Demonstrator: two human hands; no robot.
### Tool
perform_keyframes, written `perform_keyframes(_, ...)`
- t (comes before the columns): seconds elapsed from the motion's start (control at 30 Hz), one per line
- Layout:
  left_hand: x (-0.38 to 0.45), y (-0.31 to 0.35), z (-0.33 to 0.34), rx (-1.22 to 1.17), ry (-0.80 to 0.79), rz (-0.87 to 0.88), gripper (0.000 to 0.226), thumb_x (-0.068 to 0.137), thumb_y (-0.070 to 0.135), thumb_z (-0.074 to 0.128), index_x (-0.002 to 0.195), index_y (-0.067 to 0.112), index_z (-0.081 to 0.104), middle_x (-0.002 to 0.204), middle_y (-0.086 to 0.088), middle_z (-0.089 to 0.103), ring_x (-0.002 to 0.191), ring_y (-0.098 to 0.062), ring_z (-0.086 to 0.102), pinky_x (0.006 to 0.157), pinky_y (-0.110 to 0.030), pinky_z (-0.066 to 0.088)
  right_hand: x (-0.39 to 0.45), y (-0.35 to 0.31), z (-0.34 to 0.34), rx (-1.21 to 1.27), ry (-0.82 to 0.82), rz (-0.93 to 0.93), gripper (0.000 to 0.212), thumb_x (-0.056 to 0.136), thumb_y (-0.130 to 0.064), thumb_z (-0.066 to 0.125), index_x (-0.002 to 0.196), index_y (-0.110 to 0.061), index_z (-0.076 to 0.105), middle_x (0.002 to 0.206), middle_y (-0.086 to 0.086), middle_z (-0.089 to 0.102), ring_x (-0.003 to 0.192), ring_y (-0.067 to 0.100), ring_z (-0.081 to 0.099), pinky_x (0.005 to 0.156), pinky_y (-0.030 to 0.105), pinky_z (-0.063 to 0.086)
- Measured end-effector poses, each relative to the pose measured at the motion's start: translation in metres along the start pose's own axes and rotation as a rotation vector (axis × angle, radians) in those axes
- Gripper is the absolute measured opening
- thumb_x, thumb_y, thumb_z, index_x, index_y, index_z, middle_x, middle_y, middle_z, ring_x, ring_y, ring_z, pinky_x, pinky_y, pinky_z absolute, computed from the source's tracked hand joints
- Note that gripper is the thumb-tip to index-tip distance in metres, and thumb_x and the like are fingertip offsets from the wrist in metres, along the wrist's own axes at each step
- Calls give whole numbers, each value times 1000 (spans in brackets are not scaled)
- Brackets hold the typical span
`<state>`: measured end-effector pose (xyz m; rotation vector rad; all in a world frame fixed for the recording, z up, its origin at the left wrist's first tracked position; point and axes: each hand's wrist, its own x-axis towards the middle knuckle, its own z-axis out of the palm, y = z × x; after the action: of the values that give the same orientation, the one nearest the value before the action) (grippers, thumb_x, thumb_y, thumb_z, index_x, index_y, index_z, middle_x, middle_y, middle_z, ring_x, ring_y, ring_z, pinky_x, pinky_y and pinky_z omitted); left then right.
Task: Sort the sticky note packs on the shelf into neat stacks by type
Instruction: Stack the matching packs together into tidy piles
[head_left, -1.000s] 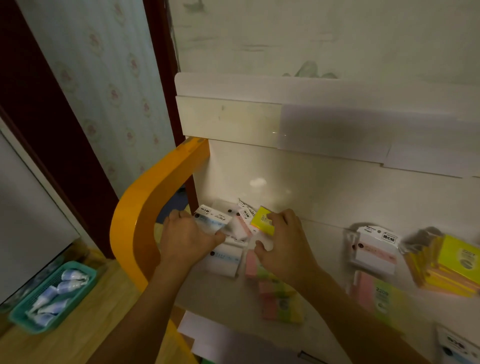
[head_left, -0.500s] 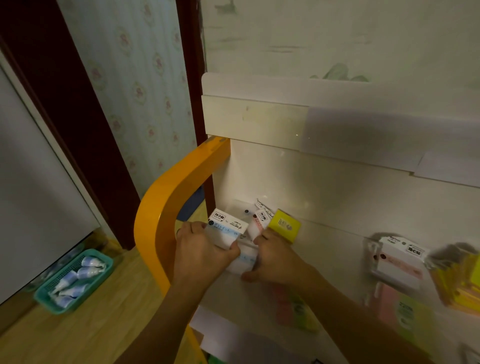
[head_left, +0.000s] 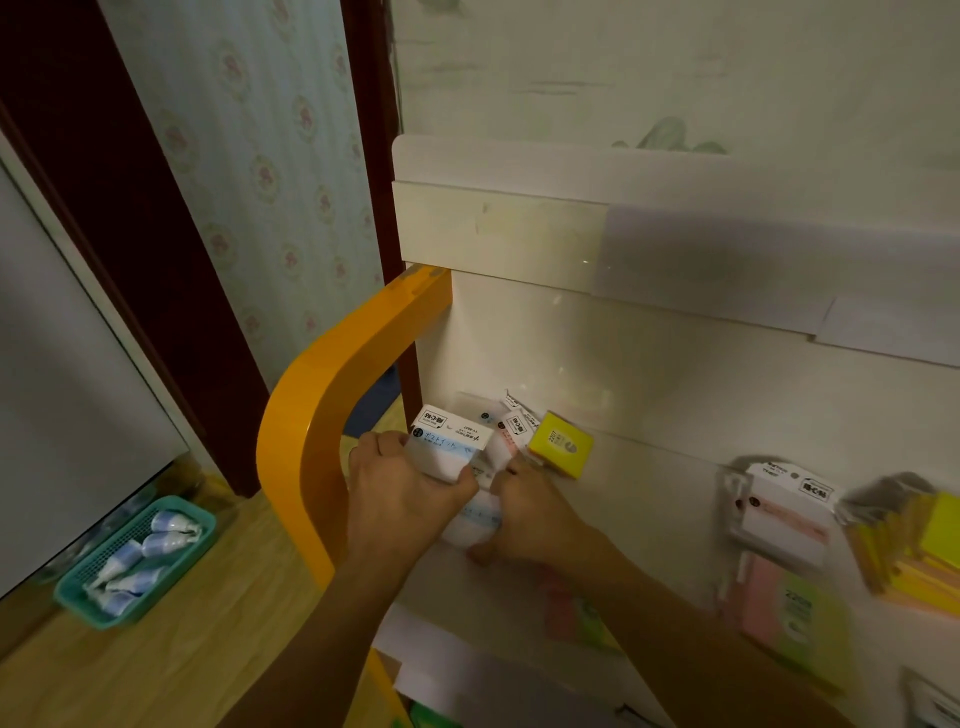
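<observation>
At the left end of the white shelf (head_left: 649, 467), my left hand (head_left: 400, 499) grips a white pack with a blue stripe (head_left: 449, 449), tilted up. My right hand (head_left: 530, 514) is closed on a second white and blue pack (head_left: 480, 519) lying below it. Behind them stand white packs with pink print (head_left: 511, 434) and a small yellow pack (head_left: 561, 449). Further right lie a white pack with a pink stripe (head_left: 784, 514), a stack of yellow packs (head_left: 914, 551) and pink-green packs (head_left: 789, 608). A pink pack (head_left: 563, 608) shows beside my right forearm.
An orange curved side panel (head_left: 322, 415) bounds the shelf on the left. A teal basket of small white-blue tubes (head_left: 135, 561) sits on the wooden floor at lower left. A lower shelf (head_left: 467, 680) holds white sheets. Wallpapered wall and a dark door frame stand behind.
Both hands drew together at the shelf's left end; the left hand lifted the blue-striped pack and the right hand left the yellow pack for the lower white pack. The camera swung left.
</observation>
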<state>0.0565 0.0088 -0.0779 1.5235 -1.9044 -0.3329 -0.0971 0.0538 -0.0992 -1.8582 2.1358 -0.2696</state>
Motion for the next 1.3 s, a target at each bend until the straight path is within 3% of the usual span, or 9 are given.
perform_keyframes(0.17,8,5,-4,-21,35,13,86,62,58,82,124,3,56,118,-10,56,114,-24,49,81,-27,36,-6,1,-5,32,115,-44,102,36,-71,67,123,-20,56,119,-2,50,105,19,49,87,38,50)
perform_keyframes(0.37,18,20,-9,-25,40,27,91,64,62,78,128,3,55,123,-12,55,118,-28,49,93,-38,43,-19,1,-38,12,257,-94,86,42,-64,69,115,-21,55,108,-7,44,99,14,42,88,34,47)
perform_keyframes(0.53,21,31,-3,-74,16,55,94,62,66,79,127,2,55,122,-11,54,117,-28,48,90,-37,45,-37,15,-64,-12,317,-71,74,49,-58,76,108,-17,57,103,-5,45,92,13,40,78,29,43)
perform_keyframes(0.77,18,72,14,-144,-55,203,85,60,63,81,114,1,60,108,-10,57,108,-28,52,89,-42,51,-85,39,-91,-38,395,59,86,52,-59,81,121,-16,56,111,-5,46,99,13,41,88,27,46)
perform_keyframes(0.9,9,101,28,-242,-177,256,85,57,71,75,117,12,59,104,4,48,105,-20,54,85,-40,56,-120,62,-103,-24,459,177,79,45,-58,80,113,-22,59,104,-9,44,96,9,41,85,27,46)
perform_keyframes(1.1,-26,139,46,-335,-268,308,85,57,74,74,117,16,57,109,3,51,104,-20,54,86,-43,57,-182,94,-113,8,533,255,79,44,-56,77,111,-17,62,102,-6,49,95,15,50,81,24,41)
perform_keyframes(1.3,-74,166,52,-359,-277,335,79,54,72,75,108,16,58,102,2,52,97,-20,55,81,-43,57,-250,134,-118,-2,533,258,75,46,-50,86,109,-18,63,100,-4,51,91,10,48,79,16,39)
